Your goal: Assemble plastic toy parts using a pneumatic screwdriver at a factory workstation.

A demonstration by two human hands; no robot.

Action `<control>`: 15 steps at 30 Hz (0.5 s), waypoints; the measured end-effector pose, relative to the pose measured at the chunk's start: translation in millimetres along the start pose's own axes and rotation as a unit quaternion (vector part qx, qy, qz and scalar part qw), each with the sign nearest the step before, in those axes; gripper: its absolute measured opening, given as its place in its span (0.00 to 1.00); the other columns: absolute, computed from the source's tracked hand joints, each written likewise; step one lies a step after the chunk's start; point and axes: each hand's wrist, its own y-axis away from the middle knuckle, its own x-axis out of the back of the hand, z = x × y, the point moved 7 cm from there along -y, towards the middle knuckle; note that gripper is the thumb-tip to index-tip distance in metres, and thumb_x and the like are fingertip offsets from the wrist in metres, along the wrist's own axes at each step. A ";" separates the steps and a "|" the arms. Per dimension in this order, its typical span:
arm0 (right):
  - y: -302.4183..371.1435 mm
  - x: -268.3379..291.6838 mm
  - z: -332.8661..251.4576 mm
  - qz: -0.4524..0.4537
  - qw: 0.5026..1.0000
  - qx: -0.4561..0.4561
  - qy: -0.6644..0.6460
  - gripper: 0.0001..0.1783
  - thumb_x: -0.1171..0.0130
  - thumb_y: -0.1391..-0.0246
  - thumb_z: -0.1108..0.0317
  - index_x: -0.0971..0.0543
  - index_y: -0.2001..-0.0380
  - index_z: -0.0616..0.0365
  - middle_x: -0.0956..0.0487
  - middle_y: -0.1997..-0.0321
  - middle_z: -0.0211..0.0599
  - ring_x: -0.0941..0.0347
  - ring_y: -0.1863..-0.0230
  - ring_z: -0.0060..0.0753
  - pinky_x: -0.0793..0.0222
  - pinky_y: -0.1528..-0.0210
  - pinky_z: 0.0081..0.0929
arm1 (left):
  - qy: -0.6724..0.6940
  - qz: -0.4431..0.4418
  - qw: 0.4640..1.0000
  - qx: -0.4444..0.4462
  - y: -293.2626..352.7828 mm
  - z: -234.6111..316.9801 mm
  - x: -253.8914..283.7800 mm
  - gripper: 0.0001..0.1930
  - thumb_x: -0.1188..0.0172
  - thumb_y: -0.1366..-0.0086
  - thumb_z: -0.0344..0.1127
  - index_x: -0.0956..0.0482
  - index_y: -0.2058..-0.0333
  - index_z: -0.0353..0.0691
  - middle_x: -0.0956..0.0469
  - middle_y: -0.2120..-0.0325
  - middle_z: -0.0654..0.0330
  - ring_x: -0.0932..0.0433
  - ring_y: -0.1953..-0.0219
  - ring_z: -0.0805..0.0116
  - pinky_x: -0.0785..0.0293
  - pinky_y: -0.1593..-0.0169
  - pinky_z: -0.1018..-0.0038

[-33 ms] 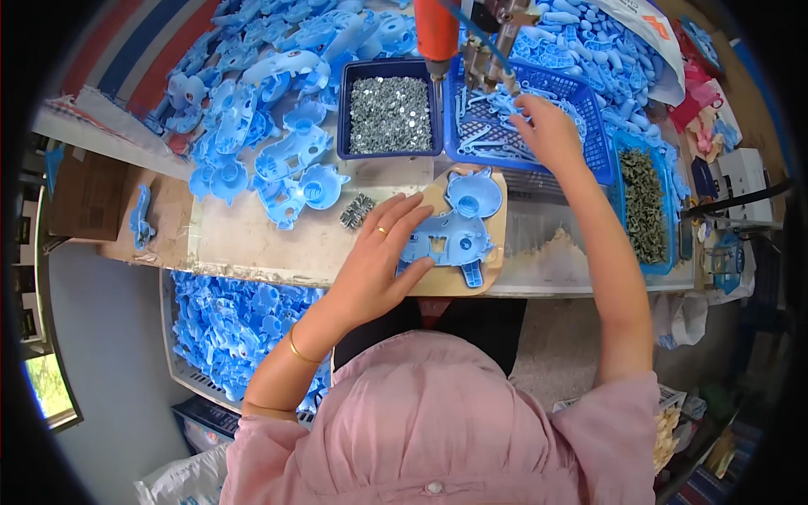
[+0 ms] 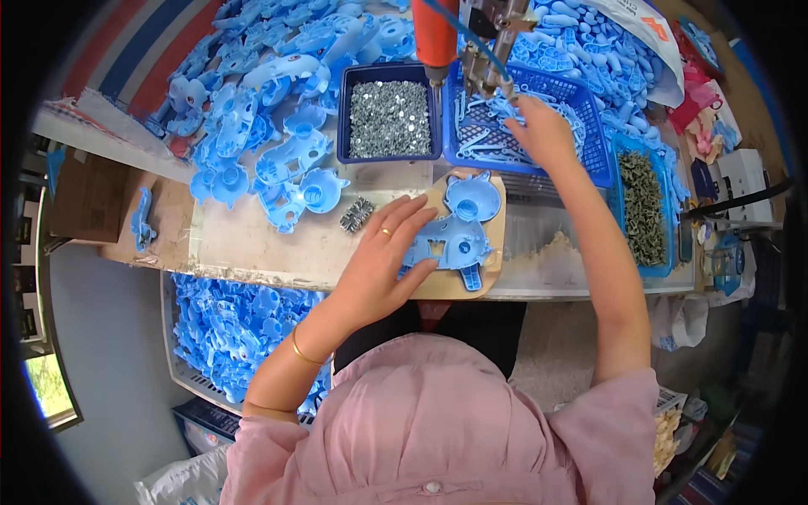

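Observation:
A light-blue plastic toy half-shell [image 2: 461, 244], animal-shaped with round cups and a small leg, lies hollow side up on a tan board [image 2: 490, 273]. My left hand [image 2: 383, 257] rests flat at its left edge, fingers stretched, thumb reaching over the shell. My right hand [image 2: 543, 135] is in a blue mesh basket [image 2: 599, 156] among thin light-blue plastic pieces [image 2: 481, 145]. Its thumb stands apart from the fingers, whose tips are partly hidden. Just above them hangs a metal nozzle with a blue hose [image 2: 505, 74].
An orange power screwdriver [image 2: 436, 38] hangs over a dark-blue tray [image 2: 343, 143] of small metal pieces. Blue shells [image 2: 295, 156] heap at the left; a bluish basket [image 2: 669, 261] of dull-green pieces stands right. A small metal cluster [image 2: 357, 215] lies near my left hand. Below is a crate [image 2: 172, 337] of blue parts.
My right thumb has shifted slightly left and now stands farther from the fingers. My left hand and the shell look nearly the same.

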 end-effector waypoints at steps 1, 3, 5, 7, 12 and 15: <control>-7.2 -14.0 9.9 0.004 0.997 0.004 0.082 0.09 0.38 0.46 0.66 0.20 0.65 0.60 0.17 0.62 0.46 0.20 0.64 0.50 0.25 0.61 0.39 | 0.010 -0.002 1.000 -0.011 -5.7 4.0 -3.0 0.30 0.37 0.40 0.34 0.34 0.39 0.37 0.36 0.37 0.47 0.41 0.34 0.43 0.44 0.33 0.54; -11.7 -21.7 14.3 0.012 0.996 0.023 0.080 0.08 0.38 0.47 0.66 0.21 0.67 0.59 0.18 0.64 0.46 0.22 0.65 0.53 0.25 0.61 0.41 | 0.016 -0.001 1.000 -0.022 -12.2 9.2 -4.7 0.29 0.37 0.40 0.34 0.32 0.40 0.37 0.36 0.37 0.47 0.40 0.35 0.43 0.43 0.33 0.55; -8.0 -15.4 30.9 0.000 0.996 -0.078 -0.043 0.08 0.39 0.49 0.69 0.20 0.64 0.57 0.18 0.66 0.47 0.21 0.66 0.49 0.25 0.63 0.38 | 0.011 0.004 1.000 -0.028 -19.0 11.6 -5.3 0.25 0.37 0.39 0.32 0.29 0.43 0.36 0.32 0.40 0.47 0.37 0.36 0.45 0.39 0.35 0.57; 4.6 -1.5 37.0 -0.005 0.983 -0.126 -0.133 0.08 0.40 0.49 0.71 0.19 0.64 0.58 0.18 0.69 0.43 0.20 0.69 0.37 0.24 0.65 0.31 | 0.049 0.007 0.999 -0.018 -25.8 9.6 -6.8 0.23 0.38 0.38 0.33 0.28 0.44 0.36 0.29 0.42 0.49 0.33 0.38 0.48 0.36 0.37 0.59; 61.7 32.8 -0.5 0.009 0.890 -0.204 -0.408 0.05 0.37 0.47 0.72 0.18 0.67 0.61 0.20 0.72 0.29 0.23 0.70 0.21 0.27 0.67 0.20 | 0.400 0.026 0.902 0.160 -60.8 -9.3 -37.3 0.18 0.46 0.27 0.39 0.26 0.45 0.33 0.20 0.52 0.56 0.21 0.51 0.67 0.25 0.48 0.72; 97.5 67.5 -81.1 0.093 0.981 0.008 -0.170 0.06 0.36 0.50 0.75 0.18 0.66 0.58 0.17 0.69 0.34 0.21 0.71 0.25 0.27 0.68 0.23 | 0.485 0.048 0.837 0.248 -83.2 -10.7 -54.7 0.19 0.46 0.28 0.36 0.28 0.45 0.28 0.19 0.56 0.53 0.20 0.55 0.70 0.23 0.52 0.74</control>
